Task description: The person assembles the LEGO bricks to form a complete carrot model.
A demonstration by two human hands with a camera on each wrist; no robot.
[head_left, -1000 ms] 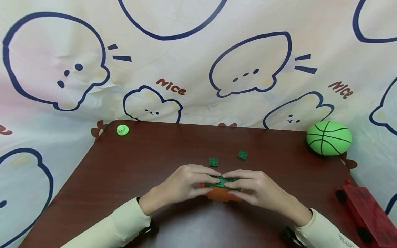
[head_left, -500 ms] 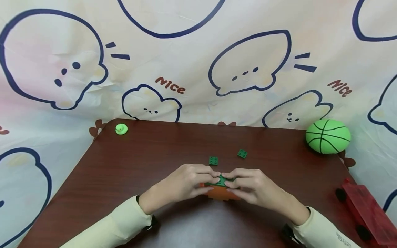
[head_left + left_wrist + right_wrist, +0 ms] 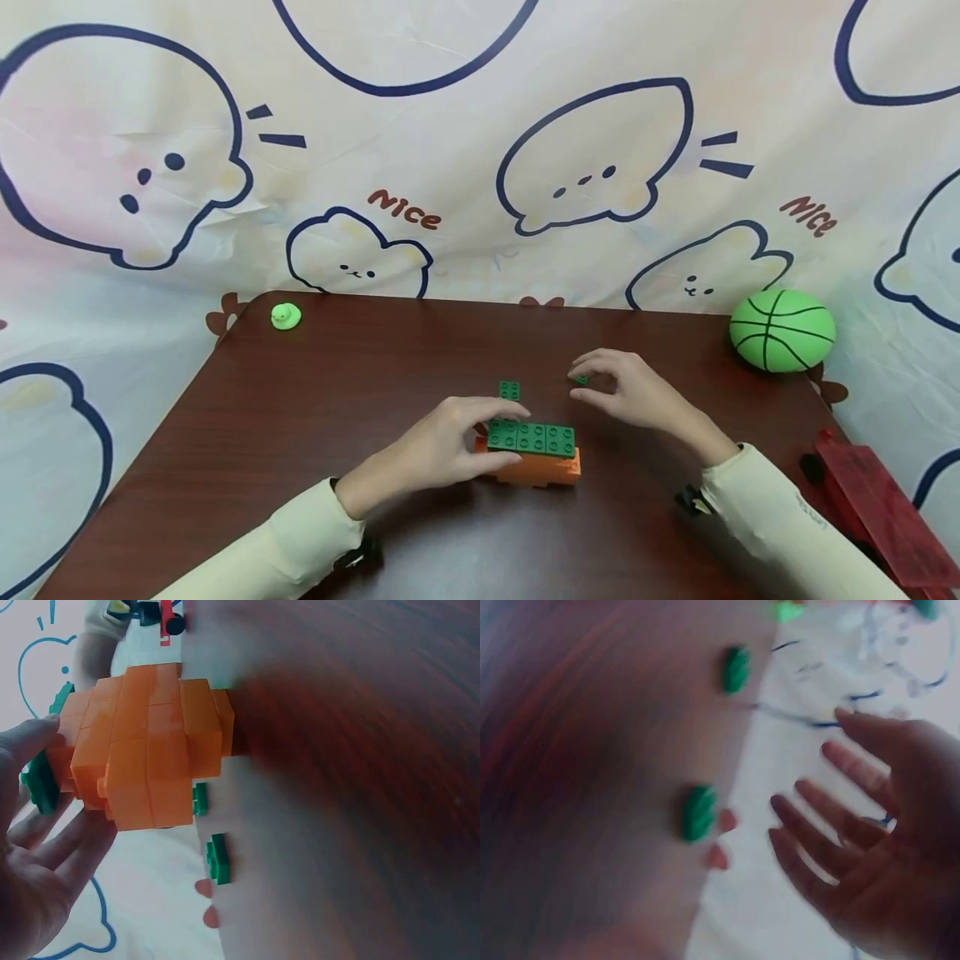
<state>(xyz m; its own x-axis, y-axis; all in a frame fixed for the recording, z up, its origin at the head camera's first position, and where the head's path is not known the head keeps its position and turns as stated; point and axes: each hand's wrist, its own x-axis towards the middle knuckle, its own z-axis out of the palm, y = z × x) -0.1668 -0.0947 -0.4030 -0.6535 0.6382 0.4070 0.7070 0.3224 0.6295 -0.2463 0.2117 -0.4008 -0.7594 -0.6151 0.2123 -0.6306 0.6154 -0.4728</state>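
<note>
A built block of orange toy bricks [image 3: 543,472] with a row of green bricks [image 3: 531,438] on top stands at the middle of the table. My left hand [image 3: 446,442] holds its left end, thumb in front and fingers behind. The left wrist view shows the stepped orange side [image 3: 150,765] close up, with the thumb on its upper part. My right hand [image 3: 633,392] hovers with spread fingers right at a small green brick [image 3: 581,380], partly hidden by them. The right wrist view, blurred, shows this brick [image 3: 699,813] apart from the fingers. Another green brick [image 3: 510,390] lies behind the block.
A green toy duck [image 3: 286,316] sits at the back left corner. A green ball [image 3: 783,331] rests at the back right corner, and a red toy vehicle [image 3: 885,508] stands along the right edge. A patterned cloth [image 3: 465,167] hangs behind the table.
My right hand has left the block and moved back and right to the small green brick, baring the green top row. The left hand stays on the block.
</note>
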